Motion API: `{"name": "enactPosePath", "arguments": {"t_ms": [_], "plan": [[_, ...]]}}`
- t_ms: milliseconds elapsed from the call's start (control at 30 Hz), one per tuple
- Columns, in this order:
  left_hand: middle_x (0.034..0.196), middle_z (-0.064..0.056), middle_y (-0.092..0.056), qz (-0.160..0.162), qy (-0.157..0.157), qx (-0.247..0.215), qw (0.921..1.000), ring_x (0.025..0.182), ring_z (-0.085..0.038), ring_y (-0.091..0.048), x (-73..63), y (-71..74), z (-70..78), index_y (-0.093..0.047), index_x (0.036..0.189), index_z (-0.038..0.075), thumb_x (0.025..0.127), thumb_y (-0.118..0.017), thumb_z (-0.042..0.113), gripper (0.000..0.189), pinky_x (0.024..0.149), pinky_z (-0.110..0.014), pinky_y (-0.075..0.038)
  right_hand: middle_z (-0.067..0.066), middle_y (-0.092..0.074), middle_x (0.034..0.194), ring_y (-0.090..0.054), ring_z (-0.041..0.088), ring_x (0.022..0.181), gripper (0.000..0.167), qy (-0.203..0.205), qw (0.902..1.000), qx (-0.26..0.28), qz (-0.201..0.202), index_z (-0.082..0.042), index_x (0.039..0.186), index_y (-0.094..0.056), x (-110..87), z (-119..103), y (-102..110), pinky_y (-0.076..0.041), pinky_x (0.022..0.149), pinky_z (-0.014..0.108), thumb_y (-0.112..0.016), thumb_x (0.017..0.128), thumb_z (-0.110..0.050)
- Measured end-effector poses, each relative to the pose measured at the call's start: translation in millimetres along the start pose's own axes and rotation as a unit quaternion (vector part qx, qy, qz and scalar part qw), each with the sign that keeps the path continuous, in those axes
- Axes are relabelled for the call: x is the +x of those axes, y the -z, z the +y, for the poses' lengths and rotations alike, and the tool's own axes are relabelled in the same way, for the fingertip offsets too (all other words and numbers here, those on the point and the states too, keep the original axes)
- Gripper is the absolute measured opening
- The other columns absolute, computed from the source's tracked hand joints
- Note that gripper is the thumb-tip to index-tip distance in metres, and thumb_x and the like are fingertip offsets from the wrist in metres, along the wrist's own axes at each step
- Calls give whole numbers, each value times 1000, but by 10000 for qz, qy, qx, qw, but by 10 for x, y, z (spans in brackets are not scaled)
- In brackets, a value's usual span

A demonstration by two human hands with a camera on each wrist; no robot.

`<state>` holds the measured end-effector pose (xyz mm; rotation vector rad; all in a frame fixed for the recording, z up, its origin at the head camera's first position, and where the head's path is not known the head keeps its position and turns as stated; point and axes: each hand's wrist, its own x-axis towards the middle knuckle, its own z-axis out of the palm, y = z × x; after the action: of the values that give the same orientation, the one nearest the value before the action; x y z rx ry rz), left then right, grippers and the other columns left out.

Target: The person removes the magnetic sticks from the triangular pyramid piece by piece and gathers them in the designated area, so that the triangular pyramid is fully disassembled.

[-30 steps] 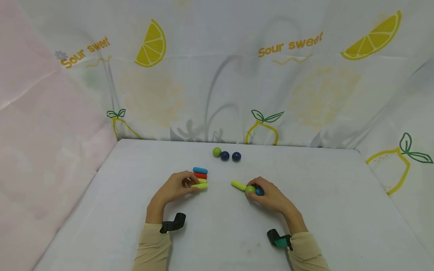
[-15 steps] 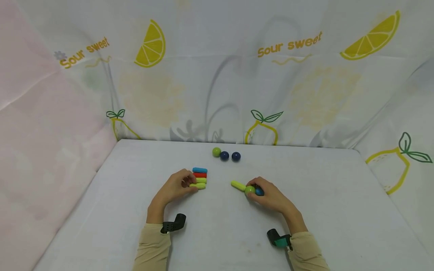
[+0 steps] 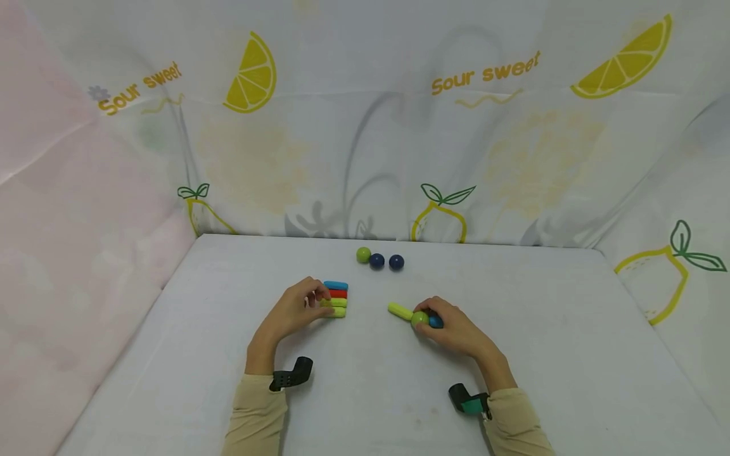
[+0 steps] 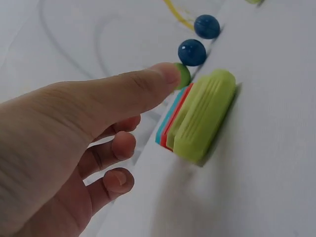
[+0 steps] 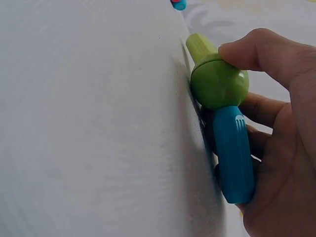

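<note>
In the head view, a row of short rods lies beside my left hand [image 3: 293, 310]: a blue rod [image 3: 336, 285], a red rod [image 3: 339, 294] and two yellow-green rods [image 3: 339, 313] at the front. Its thumb and loosely bent fingers are at the rods' left ends; in the left wrist view they look apart from the rods [image 4: 207, 118]. My right hand [image 3: 453, 326] pinches a green ball [image 5: 219, 84] between thumb and fingers. A yellow-green rod [image 3: 399, 310] sticks out of one side of the ball, a blue rod [image 5: 233, 158] out of the other, under the palm.
Towards the back of the white table [image 3: 542, 354] lie a green ball [image 3: 363, 255] and two dark blue balls [image 3: 376, 261], the green one close to its neighbour. A printed cloth [image 3: 353, 126] hangs behind the table's far edge.
My left hand has let go of the front yellow-green rod, which shifted slightly left and now lies level with the row. The right hand holds its joined pieces almost still.
</note>
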<state>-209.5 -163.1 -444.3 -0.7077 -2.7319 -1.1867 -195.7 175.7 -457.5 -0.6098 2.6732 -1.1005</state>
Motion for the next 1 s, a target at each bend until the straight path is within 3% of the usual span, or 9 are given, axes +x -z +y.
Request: {"name": "enactPosePath", "arguments": {"t_ms": [200,433,567,667,767,1000], "plan": [[85,1,-57,-20,-296,18,9996,76,-11,-52,116,-152,185,-63,95,10,83,-72,14,16,66,-23,-46,-4,-59,108,-52,13,96,26,-36,10000,-61,-12,-18,112,-60,-2,5,3,-43,87,36,-65,88,-26],[95,-1,-61,-464,-738,-14,9962,87,-14,-56,293,-488,458,-62,103,9,88,-67,13,17,77,-30,-49,-4,-59,107,-53,13,95,26,-3,10000,-63,28,-18,112,-60,1,6,-2,-43,87,36,-65,88,-27],[106,-3,-61,-776,-971,220,9920,100,-17,-55,365,-731,559,-62,110,11,90,-65,16,21,89,-32,-47,-4,-60,106,-53,13,94,26,91,9999,-10,103,-17,111,-61,-7,13,-1,-43,85,36,-66,87,-26],[118,-3,-59,-1000,-951,578,9887,110,-19,-51,370,-874,601,-61,120,11,91,-63,20,30,97,-34,-44,-4,-59,105,-52,14,93,26,142,9998,-17,108,-17,111,-61,-8,13,-9,-42,84,36,-66,87,-26],[124,-3,-57,-990,-811,880,9879,113,-20,-48,351,-955,620,-60,125,13,91,-63,22,35,98,-37,-43,-4,-59,105,-52,14,93,25,172,9998,-76,93,-18,110,-61,-6,20,-18,-42,85,38,-66,87,-27],[112,0,-60,-704,-649,1076,9896,101,-17,-48,312,-987,615,-67,116,18,88,-67,21,28,86,-35,-44,-3,-60,106,-53,15,95,23,318,9994,-146,80,-18,109,-61,-2,34,-24,-40,86,40,-65,87,-26]]}}
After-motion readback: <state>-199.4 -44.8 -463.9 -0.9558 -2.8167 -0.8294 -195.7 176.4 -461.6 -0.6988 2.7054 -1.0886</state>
